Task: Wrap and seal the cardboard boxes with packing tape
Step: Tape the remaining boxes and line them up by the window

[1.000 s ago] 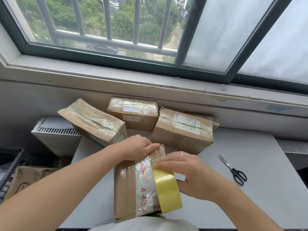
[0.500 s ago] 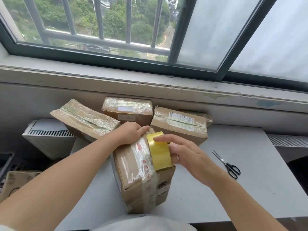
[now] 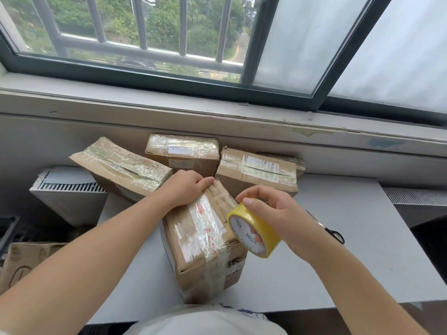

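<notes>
Cardboard box [image 3: 200, 240], closed and partly taped, at centre frame on the grey table [image 3: 350, 250]; contents hidden. Left hand [image 3: 186, 187] presses with straight fingers on its far end. Right hand [image 3: 278, 213] grips a yellow tape roll [image 3: 254, 233] just beside the box's right edge. Taped boxes [image 3: 256, 170] stand behind, upper centre.

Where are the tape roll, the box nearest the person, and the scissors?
tape roll [image 3: 263, 227]: head view, on its yellow outer band.
nearest box [image 3: 200, 238]: head view, on its taped top face.
scissors [image 3: 335, 234]: head view, on the black handles.
</notes>
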`<state>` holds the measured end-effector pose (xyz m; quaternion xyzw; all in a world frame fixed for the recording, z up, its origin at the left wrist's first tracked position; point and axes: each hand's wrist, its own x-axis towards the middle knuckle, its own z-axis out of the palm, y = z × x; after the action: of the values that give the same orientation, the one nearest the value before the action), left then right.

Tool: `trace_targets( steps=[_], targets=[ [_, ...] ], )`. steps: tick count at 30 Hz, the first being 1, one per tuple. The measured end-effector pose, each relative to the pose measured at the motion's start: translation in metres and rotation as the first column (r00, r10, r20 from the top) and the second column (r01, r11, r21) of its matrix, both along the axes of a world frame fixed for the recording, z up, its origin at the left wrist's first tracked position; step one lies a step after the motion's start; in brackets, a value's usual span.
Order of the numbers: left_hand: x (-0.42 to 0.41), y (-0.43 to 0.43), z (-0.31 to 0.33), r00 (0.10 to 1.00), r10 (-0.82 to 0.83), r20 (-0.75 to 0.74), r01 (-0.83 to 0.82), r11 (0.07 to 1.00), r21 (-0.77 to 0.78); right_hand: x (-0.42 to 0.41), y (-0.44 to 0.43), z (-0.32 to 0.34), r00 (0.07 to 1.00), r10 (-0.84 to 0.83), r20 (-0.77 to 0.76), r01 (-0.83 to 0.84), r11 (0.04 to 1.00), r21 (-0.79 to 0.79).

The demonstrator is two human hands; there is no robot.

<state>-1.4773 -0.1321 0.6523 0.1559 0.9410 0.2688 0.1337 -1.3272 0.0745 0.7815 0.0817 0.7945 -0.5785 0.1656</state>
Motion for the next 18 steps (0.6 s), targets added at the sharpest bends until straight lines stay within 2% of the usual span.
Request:
trace_targets(
  steps=[2,5,9,11,13,15,17,18],
  targets=[
    [0.001,-0.001,0.001,0.999,0.040,-0.014,-0.040,0.999,-0.018,-0.003,0.002,-0.002,0.998,-0.008,-0.062,0.013,0.997,0.074],
    [0.010,-0.003,0.001,0.989,0.144,-0.043,-0.145,0.989,-0.036,-0.009,0.008,-0.005,0.982,0.058,-0.178,-0.016,0.973,0.230],
    [0.028,-0.005,0.003,0.968,0.243,-0.068,-0.248,0.965,-0.081,-0.018,0.024,-0.015,0.952,0.116,-0.285,-0.006,0.933,0.361],
    [0.037,-0.007,0.005,0.964,0.262,-0.042,-0.264,0.964,-0.029,-0.019,0.029,-0.022,0.941,0.138,-0.308,-0.011,0.925,0.380],
    [0.047,-0.012,0.005,0.973,0.230,-0.013,-0.227,0.966,0.125,-0.022,0.034,-0.027,0.939,0.136,-0.315,-0.018,0.937,0.349],
    [0.059,-0.018,0.004,0.994,0.088,-0.064,-0.070,0.969,0.238,-0.028,0.040,-0.029,0.937,0.151,-0.314,-0.045,0.946,0.321],
    [0.072,-0.020,0.002,0.998,-0.027,-0.055,0.040,0.970,0.241,-0.035,0.046,-0.029,0.936,0.191,-0.295,-0.091,0.943,0.321],
    [0.077,-0.020,0.003,0.999,-0.041,-0.026,0.046,0.974,0.223,-0.038,0.049,-0.028,0.934,0.214,-0.285,-0.113,0.937,0.332]
  ],
)
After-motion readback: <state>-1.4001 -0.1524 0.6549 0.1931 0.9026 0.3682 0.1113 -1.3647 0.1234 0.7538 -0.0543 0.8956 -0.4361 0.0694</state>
